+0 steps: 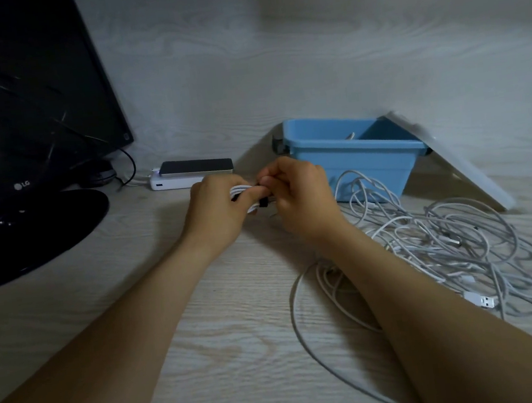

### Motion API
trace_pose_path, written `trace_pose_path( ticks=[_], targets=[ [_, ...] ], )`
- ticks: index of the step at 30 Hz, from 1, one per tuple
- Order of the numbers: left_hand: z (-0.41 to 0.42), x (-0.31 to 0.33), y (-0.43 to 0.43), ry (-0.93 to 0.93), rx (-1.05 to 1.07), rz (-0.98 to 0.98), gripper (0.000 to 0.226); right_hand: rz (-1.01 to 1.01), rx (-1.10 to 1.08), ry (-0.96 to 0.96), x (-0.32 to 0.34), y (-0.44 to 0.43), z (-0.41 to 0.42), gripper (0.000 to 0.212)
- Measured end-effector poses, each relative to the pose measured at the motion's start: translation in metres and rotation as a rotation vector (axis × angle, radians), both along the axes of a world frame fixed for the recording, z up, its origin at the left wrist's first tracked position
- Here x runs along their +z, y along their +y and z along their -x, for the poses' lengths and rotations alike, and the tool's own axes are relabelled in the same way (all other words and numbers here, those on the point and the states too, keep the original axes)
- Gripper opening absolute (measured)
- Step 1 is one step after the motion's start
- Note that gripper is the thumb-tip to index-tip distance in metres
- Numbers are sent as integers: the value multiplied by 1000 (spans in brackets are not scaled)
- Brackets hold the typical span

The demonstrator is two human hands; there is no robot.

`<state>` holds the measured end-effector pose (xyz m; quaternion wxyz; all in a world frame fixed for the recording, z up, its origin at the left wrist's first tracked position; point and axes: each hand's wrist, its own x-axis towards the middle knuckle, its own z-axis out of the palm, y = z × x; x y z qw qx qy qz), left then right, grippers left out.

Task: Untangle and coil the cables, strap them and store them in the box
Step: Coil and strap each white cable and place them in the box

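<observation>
- Strapping looked to be the step in hand: the left hand (215,207) gripped a small white coiled cable (240,191), fingers curled round the bundle, just above the desk (205,324).
- The right hand (300,194) pinched a black strap (263,203) at the coil's end, thumb and fingertips closed on it. Whether the strap was already fastened could not be told; the hands hid most of it.
- The blue box (345,152) stood open just behind the right hand, with its pale lid (452,160) leaning against its right side.
- A pale sliver showed inside the box. It may have been a cable already stored, but too little of it was visible to say.
- A large tangle of cables (445,240) lay loose on the desk to the right, reaching from the foot of the box to under the right forearm, with a plug (483,302) at its near edge. One long strand looped toward the camera.
- Progress, by my reckoning, was early. One coil was nearly bound and not yet in the box. Most of the work remained: separating the heap, then coiling, strapping and boxing each cable.
- Elsewhere on the desk, a dark monitor (14,97) stood at far left. Just beyond the left hand lay a white charger (173,182) with a dark slab (196,167) on top.
</observation>
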<state>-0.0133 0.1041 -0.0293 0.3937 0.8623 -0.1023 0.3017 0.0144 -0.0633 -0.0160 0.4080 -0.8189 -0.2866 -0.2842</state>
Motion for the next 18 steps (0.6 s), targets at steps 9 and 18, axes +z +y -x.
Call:
trace_pose_path(
  ticks=[9, 18],
  targets=[
    [5, -1, -7, 328, -213, 445, 37, 192, 27, -166, 4, -7, -3, 10],
    [2, 4, -7, 336, -47, 582, 53, 476, 32, -313, 6, -8, -7, 25]
  ],
)
